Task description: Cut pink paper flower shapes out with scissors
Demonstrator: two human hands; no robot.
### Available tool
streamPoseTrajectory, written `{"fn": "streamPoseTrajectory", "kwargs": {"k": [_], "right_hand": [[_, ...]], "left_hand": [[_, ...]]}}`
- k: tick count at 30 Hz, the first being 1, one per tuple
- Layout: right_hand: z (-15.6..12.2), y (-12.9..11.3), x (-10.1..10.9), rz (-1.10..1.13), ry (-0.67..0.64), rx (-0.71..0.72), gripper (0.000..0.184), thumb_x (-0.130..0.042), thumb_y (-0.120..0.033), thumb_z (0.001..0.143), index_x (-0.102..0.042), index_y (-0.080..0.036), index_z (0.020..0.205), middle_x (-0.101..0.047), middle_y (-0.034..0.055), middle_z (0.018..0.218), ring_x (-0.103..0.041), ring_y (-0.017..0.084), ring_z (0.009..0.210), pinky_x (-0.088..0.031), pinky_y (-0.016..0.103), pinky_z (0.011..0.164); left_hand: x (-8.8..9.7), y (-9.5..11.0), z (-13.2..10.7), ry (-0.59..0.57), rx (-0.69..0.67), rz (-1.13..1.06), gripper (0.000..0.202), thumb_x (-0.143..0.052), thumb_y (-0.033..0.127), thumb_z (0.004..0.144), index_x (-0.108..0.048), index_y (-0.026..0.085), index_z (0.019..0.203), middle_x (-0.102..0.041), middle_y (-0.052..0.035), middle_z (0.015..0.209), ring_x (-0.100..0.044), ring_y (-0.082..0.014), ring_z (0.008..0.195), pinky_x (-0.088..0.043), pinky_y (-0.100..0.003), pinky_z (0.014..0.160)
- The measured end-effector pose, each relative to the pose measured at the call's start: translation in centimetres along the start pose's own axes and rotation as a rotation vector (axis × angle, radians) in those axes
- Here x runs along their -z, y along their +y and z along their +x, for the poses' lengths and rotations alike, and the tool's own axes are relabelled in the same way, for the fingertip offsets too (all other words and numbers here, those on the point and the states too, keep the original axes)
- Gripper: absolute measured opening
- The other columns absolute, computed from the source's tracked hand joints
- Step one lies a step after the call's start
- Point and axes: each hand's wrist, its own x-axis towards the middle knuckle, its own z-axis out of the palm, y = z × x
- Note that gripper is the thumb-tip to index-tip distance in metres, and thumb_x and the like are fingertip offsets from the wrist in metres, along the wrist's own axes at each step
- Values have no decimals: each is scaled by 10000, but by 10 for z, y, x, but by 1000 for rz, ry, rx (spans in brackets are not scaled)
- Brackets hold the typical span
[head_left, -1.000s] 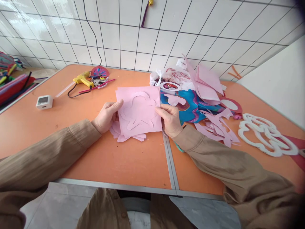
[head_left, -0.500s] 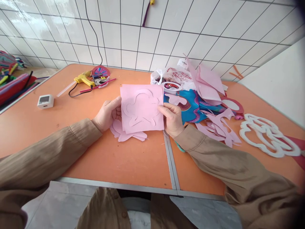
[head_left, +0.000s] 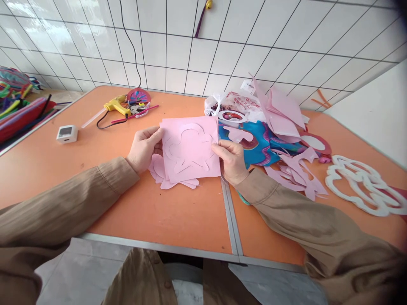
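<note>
Between my two hands I hold up square pink sheets (head_left: 192, 148), at least two layered with their edges slightly out of line. A rounded outline is cut into the front one. My left hand (head_left: 144, 148) pinches the left edge, thumb in front. On the right edge, the thumb and fingers of my right hand (head_left: 232, 159) are closed on the same sheets. Loose pink cut-out shapes (head_left: 165, 183) lie on the orange table below, partly hidden behind the sheets. One pink cut-out (head_left: 237, 134) rests on a blue patterned cloth (head_left: 259, 152) just beyond my right hand.
Pink scraps (head_left: 299, 173), white cloud-like outlines (head_left: 359, 186), folded pink sheets (head_left: 280, 112) and a white plastic bag (head_left: 235, 101) lie to the right. A yellow glue gun (head_left: 117, 106) and a small white device (head_left: 67, 134) are at the left. A metal strip (head_left: 232, 220) crosses the table.
The whole view has shifted slightly, so the table things appear a little further right. Both hands keep their grip on the pink sheets, which have barely moved.
</note>
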Motion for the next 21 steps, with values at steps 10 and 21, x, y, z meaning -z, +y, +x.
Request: {"fn": "streamPoseTrajectory", "kwargs": {"k": [10, 21], "right_hand": [[0, -1, 0, -24, -15, 19, 439, -666, -330, 814, -347, -202, 540, -239, -22, 603, -201, 123, 619, -187, 323, 581], [0, 1, 1, -7, -37, 8, 384, -645, -320, 822, -399, -195, 555, -265, -33, 615, -228, 118, 632, -186, 316, 578]], "left_hand": [[1, 2, 1, 48, -55, 1, 296, -775, 354, 716, -580, 169, 592, -544, 28, 512, -527, -89, 429, -448, -197, 394], [2, -2, 2, 34, -35, 3, 410, -794, 494, 738, -580, 175, 597, -580, 9, 535, -564, -111, 445, -469, -219, 409]]}}
